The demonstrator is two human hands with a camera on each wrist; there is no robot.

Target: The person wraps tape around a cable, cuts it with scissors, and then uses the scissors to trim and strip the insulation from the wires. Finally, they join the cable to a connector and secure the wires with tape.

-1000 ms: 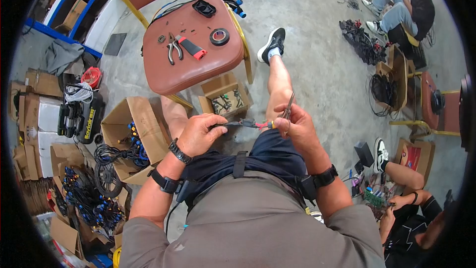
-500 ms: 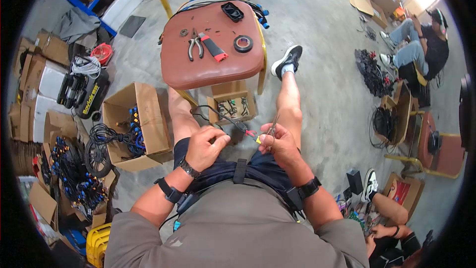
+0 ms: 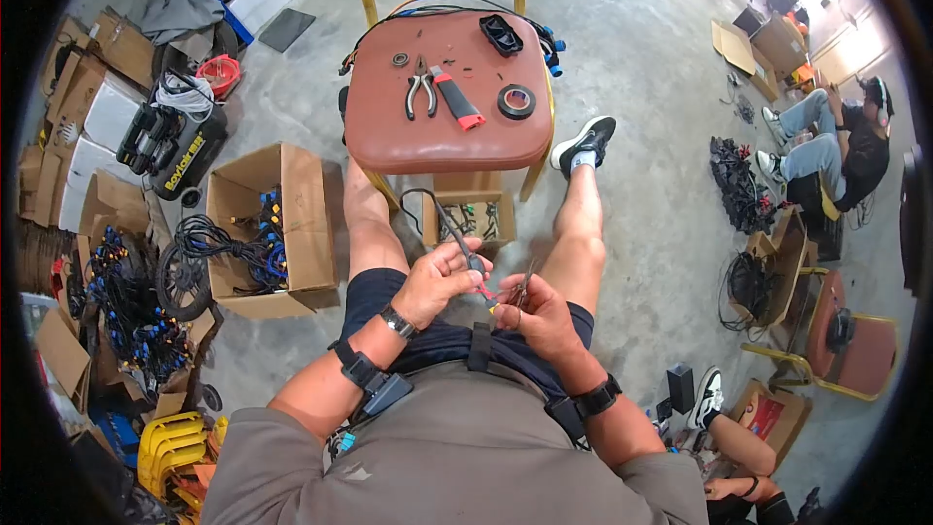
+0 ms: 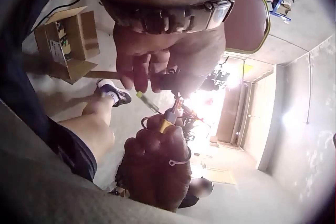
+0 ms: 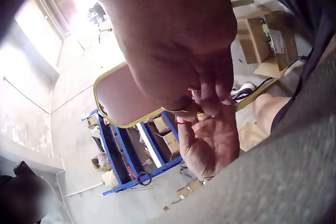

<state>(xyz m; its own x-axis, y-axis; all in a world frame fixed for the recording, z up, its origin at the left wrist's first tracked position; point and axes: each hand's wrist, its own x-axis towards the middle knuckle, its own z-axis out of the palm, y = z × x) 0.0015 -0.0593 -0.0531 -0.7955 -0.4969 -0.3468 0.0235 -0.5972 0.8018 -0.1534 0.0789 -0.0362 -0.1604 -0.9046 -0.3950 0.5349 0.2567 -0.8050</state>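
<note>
In the head view my left hand (image 3: 434, 287) pinches a dark cable (image 3: 453, 226) near its thick grey end, over my lap. Short red wires (image 3: 484, 290) run from that end to a yellow-banded connector (image 4: 167, 124), which my right hand (image 3: 540, 317) holds between thumb and fingers. The right hand also carries slim metal scissors (image 3: 526, 284), blades pointing up and away; one handle loop shows by the fingers in the left wrist view. Both hands are close together, fingertips partly hiding the connector. In the right wrist view the fingers cover most of the work.
Ahead, a brown chair (image 3: 389, 141) bears pliers (image 3: 421, 89), a red-black handled tool (image 3: 457, 97), black tape (image 3: 516, 101) and a black shell (image 3: 501, 35). Below it sits a small box (image 3: 507, 218) of parts. A carton (image 3: 311, 224) of cables stands left. Other people sit at right.
The left hand let go of the cable half a second ago and now pinches it again, closer to the right hand. The right hand keeps the scissors and connector. The head view has shifted.
</note>
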